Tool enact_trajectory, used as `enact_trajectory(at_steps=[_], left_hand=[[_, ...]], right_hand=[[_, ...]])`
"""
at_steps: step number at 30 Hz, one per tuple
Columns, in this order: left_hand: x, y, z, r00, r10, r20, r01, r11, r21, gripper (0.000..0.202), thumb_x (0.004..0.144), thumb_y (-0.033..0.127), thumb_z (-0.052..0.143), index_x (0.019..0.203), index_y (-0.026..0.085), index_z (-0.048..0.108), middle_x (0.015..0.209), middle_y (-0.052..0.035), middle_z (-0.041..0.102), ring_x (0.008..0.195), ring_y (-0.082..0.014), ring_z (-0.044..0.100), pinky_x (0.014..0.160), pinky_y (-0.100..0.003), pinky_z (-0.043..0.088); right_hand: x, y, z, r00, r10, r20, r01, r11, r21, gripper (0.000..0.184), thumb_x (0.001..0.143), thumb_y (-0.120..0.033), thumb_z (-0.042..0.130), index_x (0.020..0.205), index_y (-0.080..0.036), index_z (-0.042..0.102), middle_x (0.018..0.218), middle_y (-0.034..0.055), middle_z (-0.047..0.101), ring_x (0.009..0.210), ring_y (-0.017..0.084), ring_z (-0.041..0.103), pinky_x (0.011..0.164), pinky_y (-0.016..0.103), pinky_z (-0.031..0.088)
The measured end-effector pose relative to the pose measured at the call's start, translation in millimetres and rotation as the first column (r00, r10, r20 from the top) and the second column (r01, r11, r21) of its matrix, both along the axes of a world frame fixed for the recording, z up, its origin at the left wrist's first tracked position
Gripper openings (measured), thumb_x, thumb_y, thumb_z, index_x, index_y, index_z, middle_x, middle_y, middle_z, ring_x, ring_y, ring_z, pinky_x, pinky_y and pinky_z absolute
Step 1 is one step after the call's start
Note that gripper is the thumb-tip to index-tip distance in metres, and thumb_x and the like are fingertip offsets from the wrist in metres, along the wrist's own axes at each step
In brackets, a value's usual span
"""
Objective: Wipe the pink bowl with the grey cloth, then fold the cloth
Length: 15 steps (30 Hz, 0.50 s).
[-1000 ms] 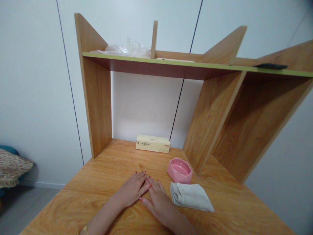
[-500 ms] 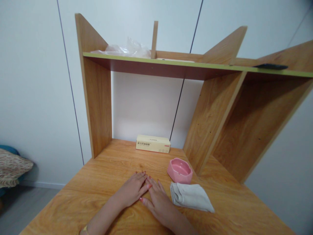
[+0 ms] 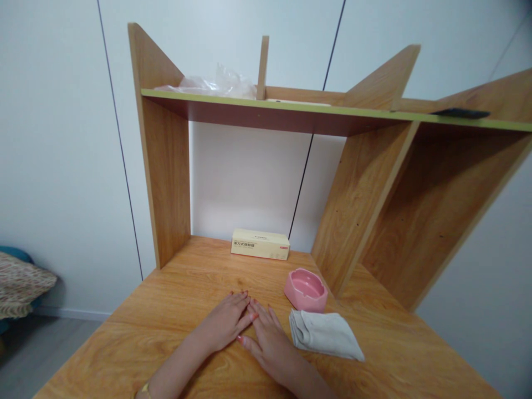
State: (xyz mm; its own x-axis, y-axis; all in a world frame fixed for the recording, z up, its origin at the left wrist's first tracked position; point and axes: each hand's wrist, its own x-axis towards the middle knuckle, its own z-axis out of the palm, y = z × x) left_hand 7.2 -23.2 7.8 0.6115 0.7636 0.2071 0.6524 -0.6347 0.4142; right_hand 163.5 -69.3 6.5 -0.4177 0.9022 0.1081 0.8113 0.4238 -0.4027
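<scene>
My left hand (image 3: 224, 321) lies flat on the wooden desk (image 3: 166, 310), fingers stretched out and holding nothing. My right hand (image 3: 269, 342) rests flat beside it, fingers straight, the two hands touching at the fingertips. A folded white cloth (image 3: 326, 334) lies just right of my right hand, apart from it. A pink ashtray-like dish (image 3: 306, 289) stands behind the cloth. A long cream box (image 3: 260, 244) with a red stripe lies at the back of the desk against the wall.
A wooden shelf unit (image 3: 166, 166) rises from the desk, with upright panels left and right. Crumpled clear plastic (image 3: 216, 84) lies on the top shelf. A dark flat object (image 3: 459, 113) sits on the shelf at right. A patterned cushion (image 3: 20, 282) shows at far left.
</scene>
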Motion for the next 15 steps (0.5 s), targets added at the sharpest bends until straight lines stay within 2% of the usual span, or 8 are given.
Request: enact_trajectory(at_steps=[8,15], left_hand=[[0.1,-0.2,0.6,1.000,-0.004,-0.003,0.004,1.000,0.018,0.053,0.090,0.049,0.028,0.122,0.013,0.048,0.129,-0.0137,0.046,0.121,-0.0225,0.040,0.102,-0.039,0.029],[0.2,-0.4,1.5,1.000,-0.003,-0.002,0.003,1.000,0.016,0.053,0.089,0.050,0.028,0.123,0.014,0.048,0.129,-0.0131,0.047,0.120,-0.0221,0.041,0.101,-0.038,0.030]], right_hand=[[-0.4,1.1,1.9,0.999,0.001,0.046,0.001,1.000,-0.029,0.068,0.086,-0.055,0.029,0.134,-0.008,0.030,0.140,0.0122,0.028,0.130,0.023,0.019,0.108,0.041,0.014],[-0.2,0.7,0.6,1.000,-0.003,0.005,0.003,1.000,-0.017,0.065,0.086,-0.053,0.032,0.134,-0.009,0.030,0.140,0.0117,0.028,0.130,0.023,0.020,0.107,0.042,0.015]])
